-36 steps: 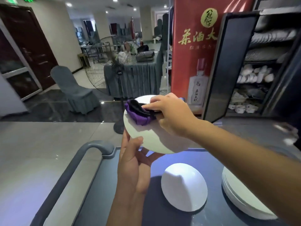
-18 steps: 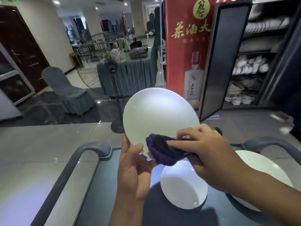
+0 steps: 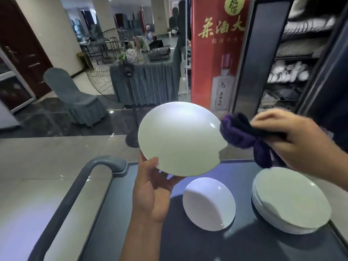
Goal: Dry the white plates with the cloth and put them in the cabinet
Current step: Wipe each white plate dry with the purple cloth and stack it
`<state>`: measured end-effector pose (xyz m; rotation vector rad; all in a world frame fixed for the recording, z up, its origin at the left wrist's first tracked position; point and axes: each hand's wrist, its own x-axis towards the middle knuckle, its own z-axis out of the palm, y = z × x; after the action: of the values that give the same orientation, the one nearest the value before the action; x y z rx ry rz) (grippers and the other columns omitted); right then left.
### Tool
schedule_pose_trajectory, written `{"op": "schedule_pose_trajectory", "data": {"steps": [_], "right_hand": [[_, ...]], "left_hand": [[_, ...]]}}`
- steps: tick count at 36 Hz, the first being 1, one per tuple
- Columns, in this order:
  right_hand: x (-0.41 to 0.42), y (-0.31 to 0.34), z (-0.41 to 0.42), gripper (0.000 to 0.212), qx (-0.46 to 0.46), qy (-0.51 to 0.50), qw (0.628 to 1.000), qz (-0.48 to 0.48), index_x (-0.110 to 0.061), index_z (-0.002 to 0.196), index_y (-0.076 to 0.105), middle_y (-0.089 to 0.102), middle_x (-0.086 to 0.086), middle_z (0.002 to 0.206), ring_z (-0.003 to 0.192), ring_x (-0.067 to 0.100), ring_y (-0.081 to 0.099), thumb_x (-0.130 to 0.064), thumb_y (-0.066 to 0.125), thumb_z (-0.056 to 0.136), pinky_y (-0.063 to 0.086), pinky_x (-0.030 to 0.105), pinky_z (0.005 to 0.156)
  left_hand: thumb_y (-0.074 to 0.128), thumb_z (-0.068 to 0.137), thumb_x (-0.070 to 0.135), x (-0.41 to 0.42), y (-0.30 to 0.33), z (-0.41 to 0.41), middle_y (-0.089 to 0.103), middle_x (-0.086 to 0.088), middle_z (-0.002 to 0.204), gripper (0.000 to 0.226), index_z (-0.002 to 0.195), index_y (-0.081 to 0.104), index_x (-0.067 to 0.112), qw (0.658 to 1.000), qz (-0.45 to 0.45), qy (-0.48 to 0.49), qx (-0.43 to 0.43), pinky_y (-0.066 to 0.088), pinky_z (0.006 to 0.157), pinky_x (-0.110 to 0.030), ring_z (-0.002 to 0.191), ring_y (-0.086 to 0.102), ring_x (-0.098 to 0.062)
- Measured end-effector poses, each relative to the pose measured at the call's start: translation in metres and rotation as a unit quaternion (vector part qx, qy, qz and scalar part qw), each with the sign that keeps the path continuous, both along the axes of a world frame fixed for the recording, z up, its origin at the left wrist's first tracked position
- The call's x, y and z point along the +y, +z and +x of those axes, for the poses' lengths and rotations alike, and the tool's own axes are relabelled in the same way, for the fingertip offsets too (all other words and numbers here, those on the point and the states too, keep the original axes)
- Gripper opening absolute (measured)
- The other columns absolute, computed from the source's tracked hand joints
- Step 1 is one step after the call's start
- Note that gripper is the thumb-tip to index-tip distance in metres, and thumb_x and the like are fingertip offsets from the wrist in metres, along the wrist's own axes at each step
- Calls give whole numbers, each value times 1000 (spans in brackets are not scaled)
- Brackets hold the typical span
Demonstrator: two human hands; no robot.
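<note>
Holding a white plate (image 3: 178,138) tilted above a dark grey cart (image 3: 131,232), the left hand (image 3: 152,191) is gripping its lower rim, thumb on the face and fingers curled behind. The right hand (image 3: 293,142) is clutching a bunched purple cloth (image 3: 243,134), fingers closed on it, pressing it against the plate's right edge. On the cart below the held plate, a single white plate (image 3: 209,204) is lying beside a stack of white plates (image 3: 290,200). Beyond the cart, an open cabinet (image 3: 293,59) is showing shelves of crockery.
</note>
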<state>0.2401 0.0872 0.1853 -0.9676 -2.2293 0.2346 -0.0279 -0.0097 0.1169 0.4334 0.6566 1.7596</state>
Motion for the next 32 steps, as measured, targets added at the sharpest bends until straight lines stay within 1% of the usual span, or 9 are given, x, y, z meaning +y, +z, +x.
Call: {"op": "schedule_pose_trajectory", "data": {"steps": [2, 5, 7, 10, 14, 17, 19, 26, 32], "right_hand": [[11, 18, -22, 57, -4, 1, 996, 90, -33, 117, 70, 68, 4, 108, 95, 34, 62, 13, 68, 84, 49, 43, 85], [27, 46, -67, 40, -25, 31, 984, 176, -25, 125, 70, 68, 8, 114, 95, 35, 59, -4, 65, 91, 53, 51, 80], [34, 56, -103, 43, -78, 67, 973, 205, -28, 125, 70, 67, 8, 118, 99, 36, 59, -4, 62, 91, 52, 52, 80], [39, 48, -149, 51, -205, 137, 948, 199, -33, 124, 70, 67, 3, 119, 104, 34, 62, -8, 52, 83, 50, 49, 81], [38, 36, -166, 51, -300, 139, 933, 140, -38, 129, 63, 60, -3, 123, 114, 20, 55, -13, 51, 87, 32, 37, 76], [38, 33, -159, 51, -279, 153, 944, 92, -34, 137, 58, 56, -4, 133, 121, 17, 48, -8, 50, 94, 32, 32, 93], [37, 31, -152, 57, -267, 139, 949, 95, -42, 136, 58, 58, -11, 127, 120, 15, 50, -13, 48, 89, 36, 39, 95], [34, 15, -110, 45, -175, 60, 983, -8, -48, 128, 60, 60, -15, 113, 110, 15, 52, -45, 51, 84, 49, 47, 89], [0, -31, -77, 31, -79, 31, 994, -68, -34, 118, 68, 63, -10, 104, 99, 19, 54, -32, 59, 89, 50, 46, 80]], "left_hand": [[61, 86, 11, -1, -2, 1, 64, -6, 139, 61, 144, 56, 29, 1000, 1, -6, -7, 60, 73, -40, 115, 62, -31], [61, 85, 13, 0, -1, 6, 64, -7, 138, 61, 144, 56, 28, 1000, -6, -12, -9, 60, 72, -39, 111, 63, -27], [62, 83, 13, 0, 1, 10, 65, -10, 131, 59, 141, 58, 23, 999, -1, -34, -21, 60, 72, -40, 106, 63, -28], [57, 80, 10, -3, 10, 17, 63, -7, 95, 30, 109, 63, 16, 997, 24, -52, -48, 59, 60, -35, 80, 58, -22], [52, 79, 12, -10, 10, 15, 77, -2, 85, 24, 101, 63, 16, 997, 24, -25, -71, 58, 54, -29, 73, 74, -17], [50, 81, 10, -12, 7, 15, 77, -4, 101, 52, 132, 60, 14, 998, 15, -23, -50, 60, 58, -31, 84, 75, -18], [51, 81, 11, -12, 8, 15, 75, -6, 113, 63, 144, 56, 14, 999, 7, -24, -35, 60, 61, -33, 91, 74, -20], [52, 82, 7, -13, 13, 12, 73, -3, 118, 56, 133, 64, 27, 999, 12, 17, 27, 60, 62, -37, 96, 70, -22], [40, 95, -6, -6, 12, 16, 69, -8, 130, 60, 140, 60, 28, 997, 7, 42, 63, 60, 73, -44, 102, 71, -23]]}}
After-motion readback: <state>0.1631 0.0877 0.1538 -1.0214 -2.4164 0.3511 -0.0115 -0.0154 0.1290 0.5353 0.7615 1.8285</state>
